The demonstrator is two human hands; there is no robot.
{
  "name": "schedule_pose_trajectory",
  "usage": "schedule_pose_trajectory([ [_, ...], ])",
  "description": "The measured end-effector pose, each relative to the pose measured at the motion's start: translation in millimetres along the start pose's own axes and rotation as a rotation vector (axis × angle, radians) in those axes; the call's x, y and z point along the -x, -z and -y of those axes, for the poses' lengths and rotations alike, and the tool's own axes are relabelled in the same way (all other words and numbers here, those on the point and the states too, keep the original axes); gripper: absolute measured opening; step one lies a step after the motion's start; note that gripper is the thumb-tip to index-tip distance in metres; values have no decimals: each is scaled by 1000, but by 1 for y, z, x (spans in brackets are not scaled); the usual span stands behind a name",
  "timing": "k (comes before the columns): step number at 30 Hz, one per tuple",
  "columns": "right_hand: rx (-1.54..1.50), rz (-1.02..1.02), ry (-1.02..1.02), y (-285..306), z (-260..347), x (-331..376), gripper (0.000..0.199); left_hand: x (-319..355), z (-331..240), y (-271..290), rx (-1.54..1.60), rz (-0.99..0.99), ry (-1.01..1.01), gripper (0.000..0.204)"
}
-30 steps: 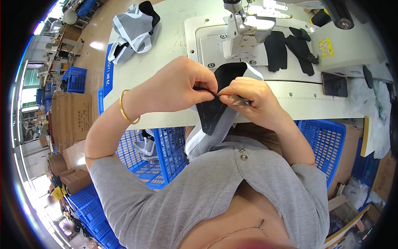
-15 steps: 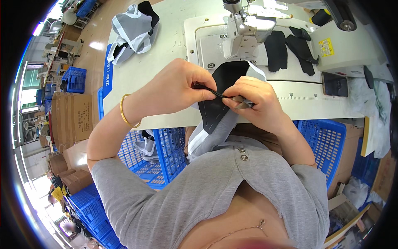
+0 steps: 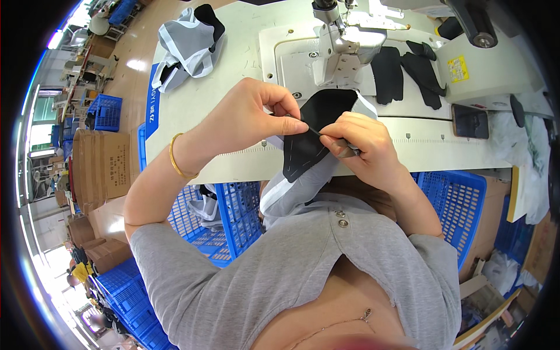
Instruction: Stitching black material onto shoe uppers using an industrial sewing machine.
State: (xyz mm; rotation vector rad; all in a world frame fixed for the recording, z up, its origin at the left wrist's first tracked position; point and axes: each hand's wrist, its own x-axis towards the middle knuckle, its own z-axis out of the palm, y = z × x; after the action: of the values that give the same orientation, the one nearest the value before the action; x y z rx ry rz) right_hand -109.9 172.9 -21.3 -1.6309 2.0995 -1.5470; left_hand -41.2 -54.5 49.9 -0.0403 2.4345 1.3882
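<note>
The left hand point(image 3: 259, 119) and the right hand point(image 3: 366, 139) both pinch a dark strip point(image 3: 314, 132), over the black cloth point(image 3: 328, 109) at the near edge of the bench point(image 3: 239, 52). The step seems hand-adjusting; next move probably calls for gentle tension.

The left arm point(image 3: 153, 188) and right arm point(image 3: 415, 201) bend inward, and the left hand point(image 3: 256, 114) and right hand point(image 3: 364, 141) pinch, just barely apart.
</note>
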Motion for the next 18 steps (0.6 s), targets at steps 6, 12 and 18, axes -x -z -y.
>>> schedule_pose_trajectory([
  [6,16,-43,-5,0,0,1,24,0,1,-4,80,-54,22,12],
  [12,-6,-76,-14,3,1,1,24,0,-2,-5,141,-88,-36,10],
  [18,-17,-108,-43,2,2,3,22,-5,0,-3,183,-97,-69,9],
])
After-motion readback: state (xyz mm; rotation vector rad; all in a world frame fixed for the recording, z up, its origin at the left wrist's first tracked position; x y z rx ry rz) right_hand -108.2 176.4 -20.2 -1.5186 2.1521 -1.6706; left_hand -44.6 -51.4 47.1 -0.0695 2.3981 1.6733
